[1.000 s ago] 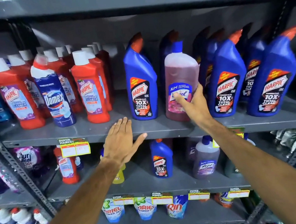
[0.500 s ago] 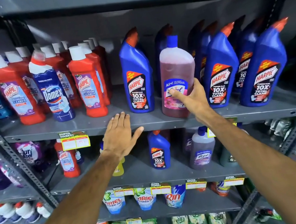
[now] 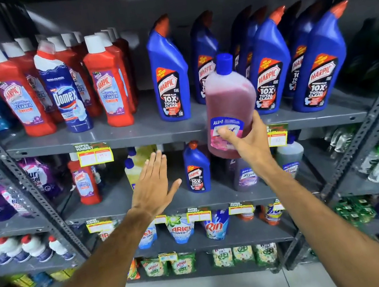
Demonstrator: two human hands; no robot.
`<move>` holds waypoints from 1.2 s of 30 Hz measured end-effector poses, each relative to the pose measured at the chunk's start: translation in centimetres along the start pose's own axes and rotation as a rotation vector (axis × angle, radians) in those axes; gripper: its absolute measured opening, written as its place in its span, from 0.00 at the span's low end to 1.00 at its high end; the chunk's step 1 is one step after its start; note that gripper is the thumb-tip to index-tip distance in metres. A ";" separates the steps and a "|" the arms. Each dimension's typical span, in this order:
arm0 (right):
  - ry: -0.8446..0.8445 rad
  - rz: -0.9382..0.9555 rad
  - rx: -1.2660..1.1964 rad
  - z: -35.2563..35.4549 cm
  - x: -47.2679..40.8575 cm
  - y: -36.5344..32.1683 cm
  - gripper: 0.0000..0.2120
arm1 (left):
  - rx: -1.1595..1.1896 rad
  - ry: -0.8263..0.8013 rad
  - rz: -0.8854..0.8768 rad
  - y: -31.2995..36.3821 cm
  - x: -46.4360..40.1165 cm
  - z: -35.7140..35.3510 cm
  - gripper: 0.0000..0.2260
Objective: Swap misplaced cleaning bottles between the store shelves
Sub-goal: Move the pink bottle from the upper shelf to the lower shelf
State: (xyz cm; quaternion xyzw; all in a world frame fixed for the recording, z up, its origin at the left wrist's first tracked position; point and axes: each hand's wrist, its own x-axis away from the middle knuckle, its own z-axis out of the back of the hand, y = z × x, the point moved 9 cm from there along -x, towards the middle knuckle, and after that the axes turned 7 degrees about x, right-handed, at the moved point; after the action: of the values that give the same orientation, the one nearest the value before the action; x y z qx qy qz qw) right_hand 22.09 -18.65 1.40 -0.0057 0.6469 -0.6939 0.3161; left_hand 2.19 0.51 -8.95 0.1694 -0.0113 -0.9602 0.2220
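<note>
Head view: grey metal shelves (image 3: 132, 133) carry blue Harpic bottles (image 3: 169, 79) at upper right and red Harpic bottles (image 3: 109, 81) with one Domex bottle (image 3: 64, 93) at upper left. A small blue Harpic bottle (image 3: 196, 168) stands below among other cleaners. The right hand (image 3: 249, 142) clasps the pink bottle (image 3: 229, 102), held clear in front of the upper shelf's edge. The left hand (image 3: 151, 184) hangs spread and empty, just left of it.

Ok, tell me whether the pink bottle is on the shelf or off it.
Off it. The right hand holds the pink bottle in front of the upper shelf, its base hanging below the shelf edge.
</note>
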 end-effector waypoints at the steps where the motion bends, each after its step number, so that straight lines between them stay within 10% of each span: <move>1: -0.007 -0.015 0.012 0.1 1.0 1.1 0.33 | 0.007 -0.015 0.003 -0.1 0.4 -0.9 0.38; 18: 0.098 -0.338 0.052 -3.6 9.2 27.0 0.30 | 0.059 -0.264 0.063 -3.0 0.2 -19.6 0.43; 36: 0.243 -0.391 -0.063 -7.7 5.3 34.2 0.35 | 0.129 -0.384 0.153 -4.7 -1.2 -31.1 0.48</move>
State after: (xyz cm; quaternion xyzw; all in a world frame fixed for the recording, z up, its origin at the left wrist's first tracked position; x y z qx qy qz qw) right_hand 29.36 -12.89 -32.82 -0.0571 0.6881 -0.7172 0.0949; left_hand 11.54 6.94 -38.36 -0.0043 -0.1274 -0.9525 0.2765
